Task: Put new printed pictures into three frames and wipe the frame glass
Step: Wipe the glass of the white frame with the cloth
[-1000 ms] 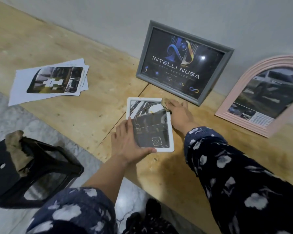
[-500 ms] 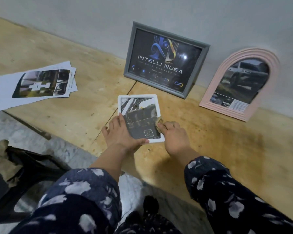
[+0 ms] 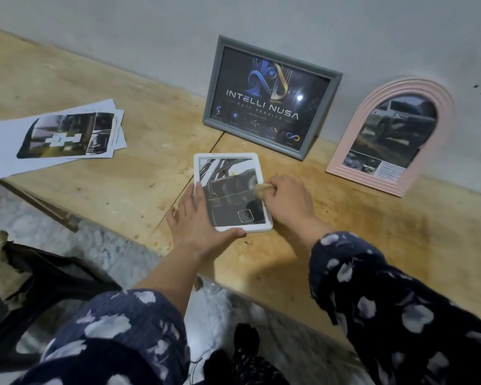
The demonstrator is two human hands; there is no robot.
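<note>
White frame (image 3: 231, 190): its near left corner lies under the left hand (image 3: 197, 220), and part of its right edge is behind the right hand (image 3: 286, 201).
Cloth (image 3: 263, 188): only a tan wad shows, the rest buried in the right hand's curled fingers.
Prints (image 3: 56, 140): the top sheet hides the lower ones, and the stack's left corner is cut off.
Pink frame (image 3: 392, 134): caption text too small to read.
Grey frame (image 3: 270, 98): bottom icons too small to tell.
Black object (image 3: 39, 287): below the desk's (image 3: 372, 245) near edge, blurred, cut off at left.
Sleeves (image 3: 117, 329): blurred, cut off at the bottom.

The white frame (image 3: 225, 156) carries a black-and-white print (image 3: 228, 198); the grey frame (image 3: 211, 93) a dark poster (image 3: 242, 118) — blue-gold logo (image 3: 270, 79); arched frame (image 3: 351, 134) pink; sleeves (image 3: 386, 295) navy, pale-blotched — cloth (image 3: 262, 188) tan.
</note>
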